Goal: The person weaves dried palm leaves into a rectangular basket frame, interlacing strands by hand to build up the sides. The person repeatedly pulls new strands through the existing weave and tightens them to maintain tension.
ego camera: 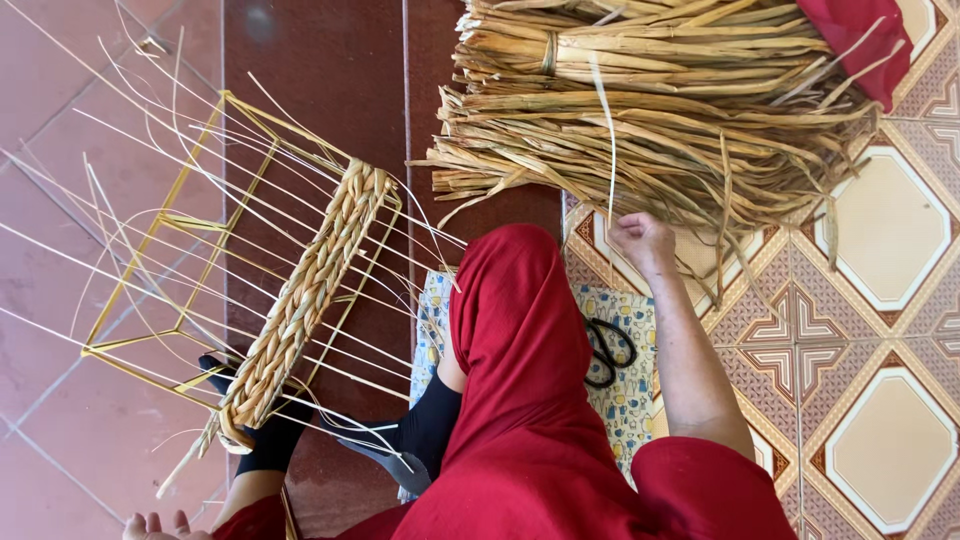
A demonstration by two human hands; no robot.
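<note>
My right hand (642, 243) reaches out to a big bundle of dried straw (660, 110) lying on the floor and pinches one pale strand (607, 130) that rises out of it. Only the fingertips of my left hand (152, 524) show at the bottom left edge, spread apart, just below a yellow wire frame (160, 225) with a braided straw band (305, 290) woven across it. Thin pale spokes fan out from the frame. My foot in a black sock (270, 435) rests against the frame's lower end. My red-clad leg (520, 380) lies between the two hands.
Black-handled scissors (606, 356) lie on a patterned cloth (630, 400) beside my leg. A red cloth (860, 40) sits on the straw at the top right. The floor is dark red tile (60, 120) on the left and patterned tile (880, 300) on the right.
</note>
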